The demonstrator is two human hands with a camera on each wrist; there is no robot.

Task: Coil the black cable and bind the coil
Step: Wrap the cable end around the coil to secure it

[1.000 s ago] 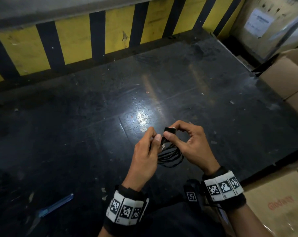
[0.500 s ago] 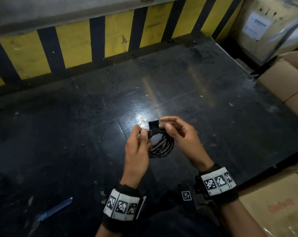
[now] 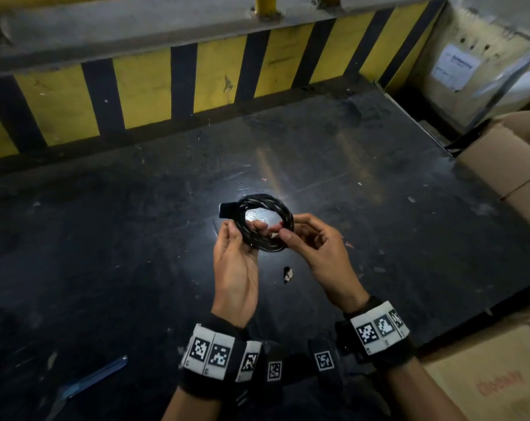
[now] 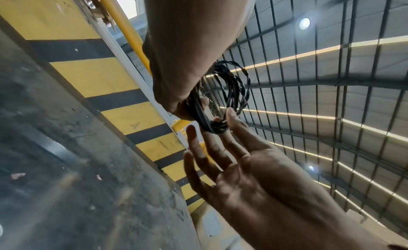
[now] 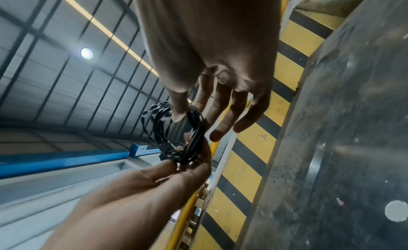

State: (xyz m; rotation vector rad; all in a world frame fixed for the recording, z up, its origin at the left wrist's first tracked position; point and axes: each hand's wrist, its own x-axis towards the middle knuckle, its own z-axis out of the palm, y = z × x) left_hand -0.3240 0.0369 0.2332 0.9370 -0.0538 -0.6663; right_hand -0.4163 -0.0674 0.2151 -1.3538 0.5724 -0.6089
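Holding up a coil (image 3: 265, 226) of black cable with pale flecks along its twisted strands, wound into a round, several-turn ring, open in the middle, raised above the table (image 3: 105, 238) and touching nothing but the fingers. Sticking out from the coil's upper-left edge, a flat black strap (image 3: 226, 209), its free end pointing left; not possible to tell how far it is wrapping round the strands. Gripping the ring's left side with the left hand (image 3: 235, 268), palm turned up, thumb and fingers curling round the bundle. Pinching the right side with the right hand (image 3: 315, 253), thumb and forefinger pressing on the strands, the other fingers (image 5: 223, 117) hanging loosely spread beside them. Showing in the wrist views as loose turns fanning apart on one side and gathering tight where the fingers are holding them.

Lying below, a dark, scuffed, glossy table catching a bright glare just behind the coil, with a small pale scrap (image 3: 287, 274) under the hands and a blue strip (image 3: 96, 378) near the front left. Running along the far edge, a yellow-and-black striped wall (image 3: 178, 83). Standing to the right, cardboard boxes (image 3: 507, 165). Spanning overhead, a metal-framed roof (image 4: 331, 96) with round lamps
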